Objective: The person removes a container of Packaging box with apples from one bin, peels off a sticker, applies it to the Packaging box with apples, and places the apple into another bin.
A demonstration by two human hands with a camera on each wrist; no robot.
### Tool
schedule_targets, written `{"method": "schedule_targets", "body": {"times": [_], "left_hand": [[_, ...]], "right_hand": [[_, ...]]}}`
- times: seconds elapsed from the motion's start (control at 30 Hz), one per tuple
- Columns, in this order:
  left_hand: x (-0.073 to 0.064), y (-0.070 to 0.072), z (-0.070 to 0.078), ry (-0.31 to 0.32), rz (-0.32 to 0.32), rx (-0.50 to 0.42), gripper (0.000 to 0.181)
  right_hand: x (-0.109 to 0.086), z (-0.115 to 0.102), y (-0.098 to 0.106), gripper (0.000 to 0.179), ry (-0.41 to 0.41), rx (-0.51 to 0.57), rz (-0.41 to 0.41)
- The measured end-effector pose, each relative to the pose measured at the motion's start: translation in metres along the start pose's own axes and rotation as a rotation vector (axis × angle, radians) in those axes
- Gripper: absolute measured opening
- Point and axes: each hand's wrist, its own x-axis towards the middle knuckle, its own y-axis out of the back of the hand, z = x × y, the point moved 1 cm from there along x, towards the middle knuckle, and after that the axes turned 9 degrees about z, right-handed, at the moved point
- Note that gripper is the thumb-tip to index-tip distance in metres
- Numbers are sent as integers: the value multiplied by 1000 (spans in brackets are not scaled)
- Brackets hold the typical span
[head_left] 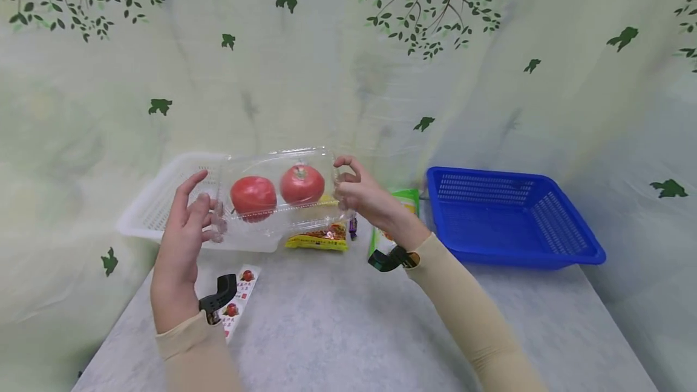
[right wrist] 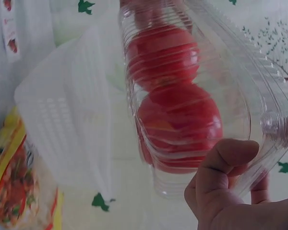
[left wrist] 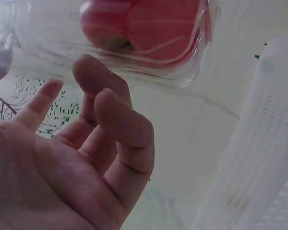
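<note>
A white basket [head_left: 163,192] sits toward the far left corner of the desk [head_left: 327,319], a blue basket [head_left: 484,216] at the far right corner. Between them, near the far edge, lie a yellow packet [head_left: 321,239], a small purple-wrapped piece [head_left: 353,228] and a green-edged packet [head_left: 411,198]; a strip printed with red fruit [head_left: 247,283] lies near the left edge. A leaf-printed curtain [head_left: 327,77] hangs behind.

A clear plastic container [head_left: 261,163] with two tomatoes [head_left: 302,185] inside is held up above the desk, across the front of the white basket. In the head view it covers part of that basket and overlaps the top of the yellow packet, while the right arm hides part of the green-edged packet.

The left hand [head_left: 187,231] has its fingers bent about the container's left end; the right hand [head_left: 367,198] pinches the opposite end.

The right wrist view adds the container's ribbed side, the right thumb on the plastic and the yellow packet's printed front. The left wrist view shows the left fingertips at the container's edge, below a tomato.
</note>
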Motion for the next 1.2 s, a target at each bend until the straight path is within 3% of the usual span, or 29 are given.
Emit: {"method": "schedule_targets", "body": {"times": [0.1,0.23,0.37,0.57,0.83,1.2], "left_hand": [[-1,-8,1,-35,-100,28,54],[-2,-21,1,-67,-168,111,51],[-2,-34,1,-62,-226,216,46],[-2,-50,0,-30,-365,324,44],[-4,-71,-2,-26,-502,387,46],[-21,-89,-23,26,-640,420,48]], "right_hand": [[-11,0,13,47,-7,-30,12],[-26,1,29,49,-31,-50,29],[-39,2,44,52,-49,-59,42],[-60,2,66,56,-63,-116,66],[-89,7,90,62,-72,-227,84],[-134,25,112,70,-126,-369,76]]}}
